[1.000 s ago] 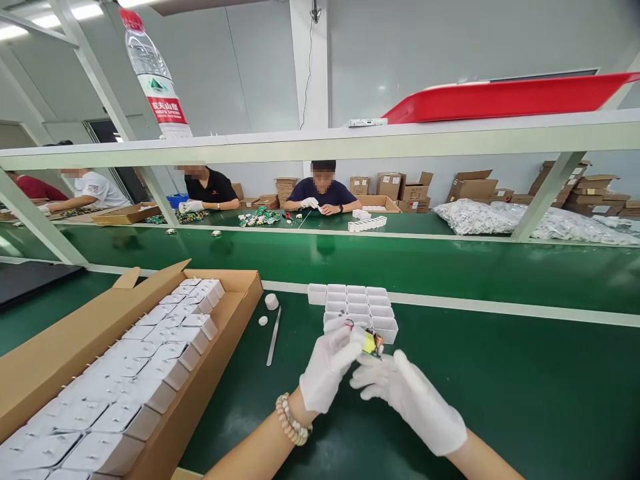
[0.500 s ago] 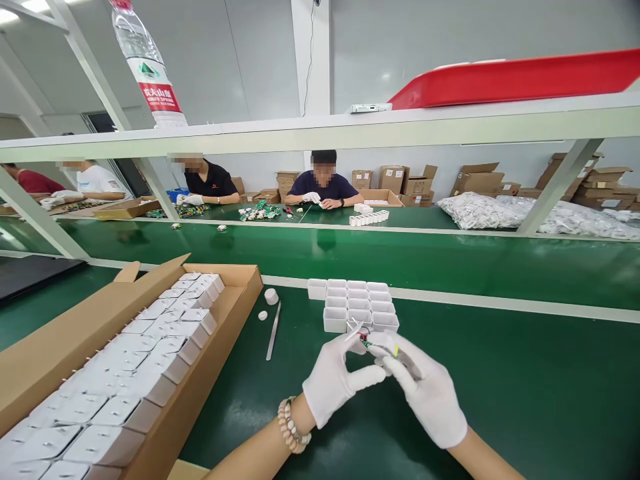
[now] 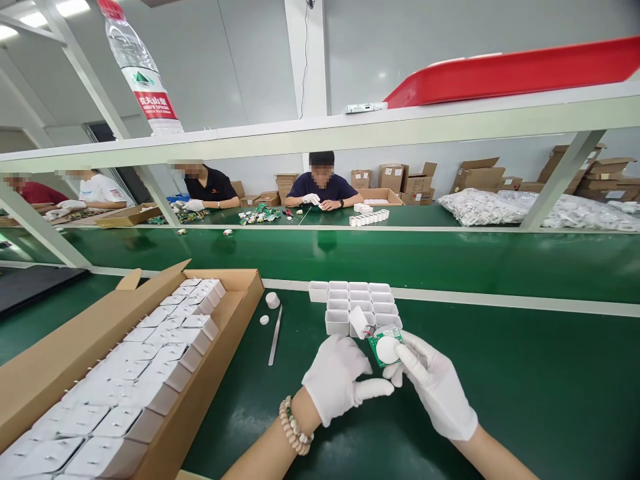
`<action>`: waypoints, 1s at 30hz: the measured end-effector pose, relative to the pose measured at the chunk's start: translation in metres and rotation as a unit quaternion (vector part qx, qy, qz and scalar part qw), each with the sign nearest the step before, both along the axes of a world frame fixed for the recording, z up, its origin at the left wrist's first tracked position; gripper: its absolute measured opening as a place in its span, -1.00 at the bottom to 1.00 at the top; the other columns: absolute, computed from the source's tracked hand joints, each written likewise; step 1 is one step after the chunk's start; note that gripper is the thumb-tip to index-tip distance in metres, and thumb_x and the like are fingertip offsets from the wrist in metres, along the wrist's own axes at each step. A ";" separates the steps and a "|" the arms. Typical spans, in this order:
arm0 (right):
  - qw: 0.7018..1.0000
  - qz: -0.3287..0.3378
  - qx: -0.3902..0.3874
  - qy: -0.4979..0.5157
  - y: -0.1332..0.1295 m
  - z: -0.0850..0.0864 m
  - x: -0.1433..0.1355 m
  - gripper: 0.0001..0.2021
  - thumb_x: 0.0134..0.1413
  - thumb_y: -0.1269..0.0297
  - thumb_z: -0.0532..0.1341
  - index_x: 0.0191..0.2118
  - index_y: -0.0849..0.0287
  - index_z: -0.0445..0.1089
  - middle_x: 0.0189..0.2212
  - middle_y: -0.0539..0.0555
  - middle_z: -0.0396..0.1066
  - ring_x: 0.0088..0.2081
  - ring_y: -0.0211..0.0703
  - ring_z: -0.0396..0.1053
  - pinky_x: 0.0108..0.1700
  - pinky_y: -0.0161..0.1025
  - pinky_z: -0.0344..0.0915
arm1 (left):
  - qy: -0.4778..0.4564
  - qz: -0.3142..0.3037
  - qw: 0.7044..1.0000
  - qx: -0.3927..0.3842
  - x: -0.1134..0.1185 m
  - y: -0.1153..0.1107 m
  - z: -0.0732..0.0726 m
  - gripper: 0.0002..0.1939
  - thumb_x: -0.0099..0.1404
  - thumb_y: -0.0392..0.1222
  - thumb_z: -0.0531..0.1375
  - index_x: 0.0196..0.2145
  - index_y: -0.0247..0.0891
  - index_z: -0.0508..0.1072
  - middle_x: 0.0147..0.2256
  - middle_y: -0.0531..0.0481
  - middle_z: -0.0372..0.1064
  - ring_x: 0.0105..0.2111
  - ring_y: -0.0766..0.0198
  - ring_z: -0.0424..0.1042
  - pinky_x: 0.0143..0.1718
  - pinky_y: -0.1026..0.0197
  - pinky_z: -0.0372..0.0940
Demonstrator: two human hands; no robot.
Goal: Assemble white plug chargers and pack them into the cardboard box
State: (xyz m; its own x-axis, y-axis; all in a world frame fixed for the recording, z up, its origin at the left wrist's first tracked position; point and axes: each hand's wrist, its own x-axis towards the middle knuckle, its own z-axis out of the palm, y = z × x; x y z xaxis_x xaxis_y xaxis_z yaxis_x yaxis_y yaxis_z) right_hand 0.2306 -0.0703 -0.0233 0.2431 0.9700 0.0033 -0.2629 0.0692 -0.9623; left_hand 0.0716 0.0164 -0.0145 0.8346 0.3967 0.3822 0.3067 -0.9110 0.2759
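Note:
My right hand (image 3: pixel 434 380), in a white glove, pinches a green circuit board (image 3: pixel 376 351) at its right edge. A white round disc (image 3: pixel 389 349) sits on the board's face, which is turned towards me. Thin wires at the board's upper left lead to a small white plastic piece (image 3: pixel 359 321), tilted in front of the white boxes. My left hand (image 3: pixel 336 377), also gloved, is just left of the board. Its thumb stretches out below the board, apart from the bent fingers, and nothing shows between them. Open-topped white boxes (image 3: pixel 337 323) stand in rows just beyond my hands.
On the left lies a cardboard box (image 3: pixel 235 320) full of white cases (image 3: pixel 125 383). Tweezers (image 3: pixel 275 335), a white roll (image 3: pixel 273 300) and a small white cap (image 3: pixel 264 320) lie beside it. A shelf (image 3: pixel 260 130) with a bottle (image 3: pixel 145 80) and red tray (image 3: pixel 515 70) crosses above. Co-workers sit opposite.
My right hand has turned the circuit board so its disc faces me. My left hand's fingers have come away from the board and lowered. The white piece now shows upright against the boxes.

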 end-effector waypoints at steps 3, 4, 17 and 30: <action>0.999 0.029 0.000 0.017 -0.002 0.002 -0.002 -0.58 0.12 0.06 0.22 0.02 0.21 0.34 -0.56 0.04 0.43 -0.52 -0.21 0.25 -0.39 -0.22 0.21 | 0.000 -0.017 1.000 -0.018 -0.001 0.001 -0.001 -0.21 0.26 0.36 -0.21 -0.78 -0.28 0.31 -0.71 -0.09 0.27 -0.52 0.19 0.31 -0.38 0.13 0.13; 0.998 0.047 -0.003 0.039 -0.003 0.003 -0.002 -0.60 0.14 0.06 0.20 -0.01 0.22 0.36 -0.57 0.03 0.41 -0.53 -0.23 0.23 -0.41 -0.24 0.19 | -0.017 -0.028 0.998 -0.054 -0.001 0.001 0.000 -0.24 0.26 0.35 -0.18 -0.73 -0.28 0.37 -0.65 -0.09 0.35 -0.48 0.18 0.35 -0.36 0.14 0.15; 0.992 0.060 -0.009 0.113 0.000 0.002 0.003 -0.73 0.20 0.10 0.15 -0.18 0.22 0.41 -0.55 0.03 0.35 -0.53 -0.27 0.23 -0.48 -0.33 0.15 | -0.035 -0.017 0.999 0.025 -0.004 0.006 0.000 -0.32 0.20 0.35 -0.01 -0.72 -0.29 0.34 -0.47 -0.04 0.47 -0.42 0.22 0.37 -0.33 0.13 0.10; 0.976 0.032 0.003 0.216 0.006 -0.004 0.006 -0.78 0.20 0.15 0.14 -0.17 0.13 0.44 -0.31 0.05 0.26 -0.46 -0.29 0.09 -0.47 -0.35 0.19 | -0.110 0.060 0.988 0.088 -0.018 0.005 0.021 -0.54 0.23 0.07 0.18 0.02 -0.18 0.28 -0.18 -0.04 0.49 -0.23 0.13 0.43 -0.23 0.10 0.18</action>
State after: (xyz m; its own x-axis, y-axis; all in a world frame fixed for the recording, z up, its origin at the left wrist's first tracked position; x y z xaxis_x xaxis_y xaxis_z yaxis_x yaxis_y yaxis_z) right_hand 0.2370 -0.0645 -0.0277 0.1625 0.9834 -0.0807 -0.6480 0.0446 -0.7604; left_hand 0.0540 0.0213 0.0070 0.6747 0.3988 0.6211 0.3660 -0.9115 0.1877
